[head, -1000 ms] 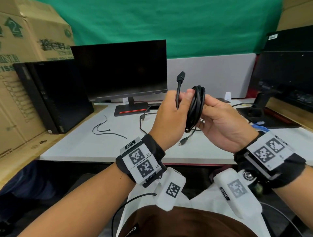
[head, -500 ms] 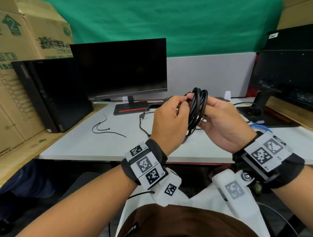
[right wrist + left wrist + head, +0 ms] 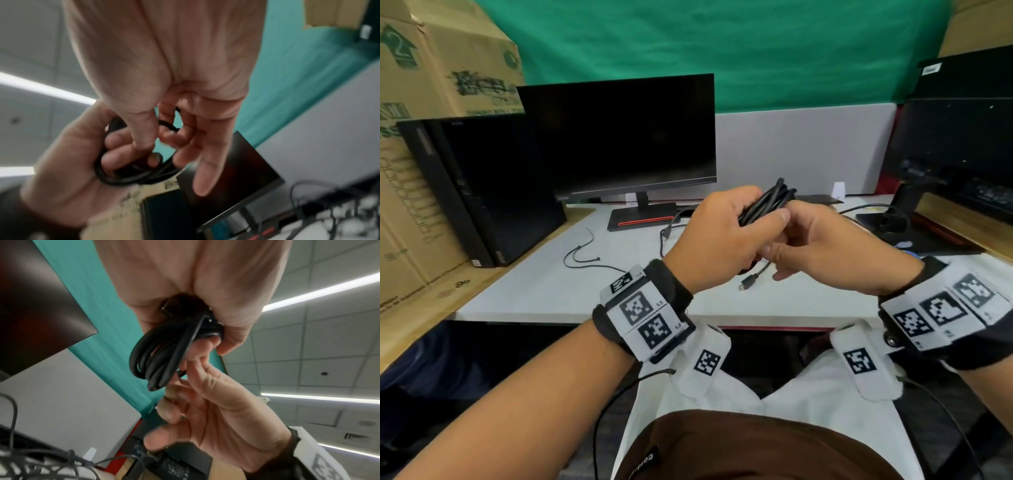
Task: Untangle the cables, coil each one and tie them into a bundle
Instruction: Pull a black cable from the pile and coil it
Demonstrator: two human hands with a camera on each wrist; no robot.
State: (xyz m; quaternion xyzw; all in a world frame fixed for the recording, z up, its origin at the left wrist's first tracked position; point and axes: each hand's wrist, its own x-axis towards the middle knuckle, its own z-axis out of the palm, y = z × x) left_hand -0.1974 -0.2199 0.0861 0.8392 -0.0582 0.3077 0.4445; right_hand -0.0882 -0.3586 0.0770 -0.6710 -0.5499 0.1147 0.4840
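A black cable wound into a coil (image 3: 768,204) hangs above the white desk (image 3: 544,291), tilted up to the right. My left hand (image 3: 726,233) is wrapped over the coil and grips it; in the left wrist view the loops (image 3: 162,356) stick out below its curled fingers. From the right, my right hand (image 3: 804,245) meets it, thumb and fingers pinching a strand at the coil (image 3: 169,127) while its index finger points away. One plug end (image 3: 748,282) dangles below both hands. The other plug is hidden.
A thin black wire (image 3: 582,255) and another loose cable (image 3: 664,236) lie on the desk. Behind them stand a monitor (image 3: 619,137) and a black PC tower (image 3: 469,192), with cardboard boxes (image 3: 431,68) at left. A second monitor stand (image 3: 893,219) is at right.
The plug end my left hand held upright has gone out of sight. The coil has tipped from upright to slanted, and my left hand has closed over it.
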